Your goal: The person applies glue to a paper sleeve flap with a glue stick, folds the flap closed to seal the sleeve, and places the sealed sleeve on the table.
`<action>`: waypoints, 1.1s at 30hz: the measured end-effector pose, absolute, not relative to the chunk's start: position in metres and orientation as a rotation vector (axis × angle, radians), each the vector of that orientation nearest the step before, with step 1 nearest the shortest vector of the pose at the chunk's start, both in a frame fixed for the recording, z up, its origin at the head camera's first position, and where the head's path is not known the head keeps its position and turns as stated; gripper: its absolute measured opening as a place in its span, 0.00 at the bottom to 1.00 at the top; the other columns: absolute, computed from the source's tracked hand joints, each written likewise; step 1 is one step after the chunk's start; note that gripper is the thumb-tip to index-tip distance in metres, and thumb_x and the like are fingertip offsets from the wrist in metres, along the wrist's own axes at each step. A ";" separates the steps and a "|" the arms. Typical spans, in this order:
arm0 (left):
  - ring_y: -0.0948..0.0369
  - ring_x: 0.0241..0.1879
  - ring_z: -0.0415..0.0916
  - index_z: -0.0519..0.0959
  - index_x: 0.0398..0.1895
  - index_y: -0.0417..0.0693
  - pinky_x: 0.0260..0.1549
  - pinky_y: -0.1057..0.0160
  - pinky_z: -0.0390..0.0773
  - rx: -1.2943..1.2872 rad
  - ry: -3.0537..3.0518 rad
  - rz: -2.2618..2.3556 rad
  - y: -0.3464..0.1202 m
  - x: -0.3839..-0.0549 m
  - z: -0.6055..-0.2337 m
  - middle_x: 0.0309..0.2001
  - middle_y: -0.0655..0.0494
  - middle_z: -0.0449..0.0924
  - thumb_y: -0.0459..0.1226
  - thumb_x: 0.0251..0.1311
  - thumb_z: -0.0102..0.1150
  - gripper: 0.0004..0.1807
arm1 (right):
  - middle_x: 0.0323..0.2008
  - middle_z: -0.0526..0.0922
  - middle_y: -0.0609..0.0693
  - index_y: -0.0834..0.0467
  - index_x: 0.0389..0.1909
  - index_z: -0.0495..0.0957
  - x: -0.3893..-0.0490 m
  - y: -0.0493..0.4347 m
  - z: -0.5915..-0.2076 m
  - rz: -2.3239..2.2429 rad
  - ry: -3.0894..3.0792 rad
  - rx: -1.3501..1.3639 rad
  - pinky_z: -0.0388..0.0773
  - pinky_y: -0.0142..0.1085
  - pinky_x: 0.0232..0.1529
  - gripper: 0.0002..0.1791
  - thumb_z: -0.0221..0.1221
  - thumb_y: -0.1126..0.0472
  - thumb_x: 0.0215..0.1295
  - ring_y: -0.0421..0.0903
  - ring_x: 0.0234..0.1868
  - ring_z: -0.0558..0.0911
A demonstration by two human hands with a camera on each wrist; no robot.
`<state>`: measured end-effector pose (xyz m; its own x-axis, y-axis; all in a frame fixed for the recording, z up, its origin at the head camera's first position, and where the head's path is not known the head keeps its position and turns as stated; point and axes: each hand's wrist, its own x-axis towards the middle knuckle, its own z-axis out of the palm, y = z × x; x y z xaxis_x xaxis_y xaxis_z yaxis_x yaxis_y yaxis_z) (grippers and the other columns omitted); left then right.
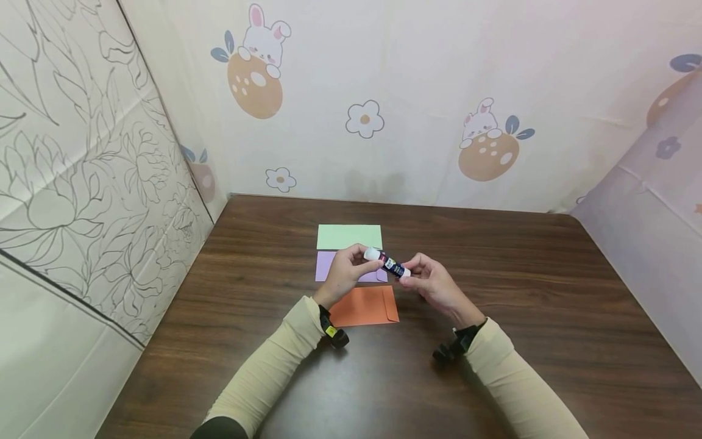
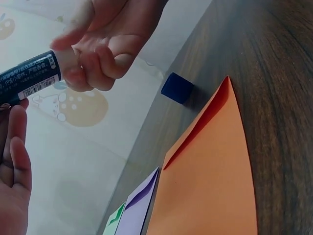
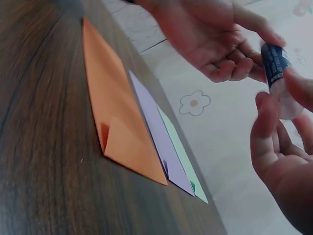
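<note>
A dark blue glue stick (image 1: 393,266) with white ends is held tilted above the envelopes. My left hand (image 1: 342,274) pinches one end between thumb and fingers; my right hand (image 1: 436,289) pinches the white base at the other. Beneath them lies an orange envelope (image 1: 366,306), its flap raised slightly at the right. Beyond it come a purple envelope (image 1: 325,267), partly covered by the left hand, and a green envelope (image 1: 349,236). On the table past the orange flap stands a blue cap (image 2: 177,88), seen in the left wrist view.
The brown wooden table (image 1: 548,292) extends to both sides of the envelopes. A curtain (image 1: 417,73) printed with rabbits and flowers hangs behind its far edge. A white panel (image 1: 82,152) with line-drawn flowers borders the left side.
</note>
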<state>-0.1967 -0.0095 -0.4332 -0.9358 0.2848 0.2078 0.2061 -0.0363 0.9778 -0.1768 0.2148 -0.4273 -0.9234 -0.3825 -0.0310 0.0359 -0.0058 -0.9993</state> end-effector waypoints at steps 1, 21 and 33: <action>0.70 0.29 0.75 0.78 0.40 0.30 0.31 0.69 0.74 0.542 2.140 2.151 -0.009 -0.196 -0.432 0.33 0.50 0.82 0.30 0.58 0.65 0.11 | 0.37 0.86 0.42 0.55 0.40 0.73 -0.176 0.214 -0.427 -1.993 2.035 -0.359 0.81 0.28 0.38 0.12 0.64 0.69 0.60 0.38 0.34 0.82; 0.68 0.32 0.74 0.77 0.42 0.31 0.36 0.72 0.76 0.536 2.120 2.237 -0.007 -0.196 -0.428 0.33 0.55 0.78 0.31 0.58 0.65 0.12 | 0.34 0.88 0.47 0.54 0.45 0.79 -0.177 0.218 -0.418 -2.092 1.838 -0.436 0.83 0.33 0.39 0.10 0.54 0.70 0.69 0.40 0.34 0.85; 0.67 0.29 0.71 0.76 0.37 0.32 0.28 0.72 0.72 0.653 2.130 2.151 -0.008 -0.195 -0.430 0.32 0.55 0.77 0.30 0.59 0.64 0.09 | 0.29 0.87 0.42 0.52 0.36 0.79 -0.173 0.220 -0.420 -2.058 1.950 -0.418 0.76 0.28 0.30 0.09 0.59 0.70 0.65 0.36 0.29 0.79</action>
<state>-0.1951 -0.0076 -0.4300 -0.9100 0.3215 0.2617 0.2586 -0.0532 0.9645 -0.1728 0.2197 -0.4203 -0.9206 -0.3900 0.0204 0.0007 -0.0538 -0.9986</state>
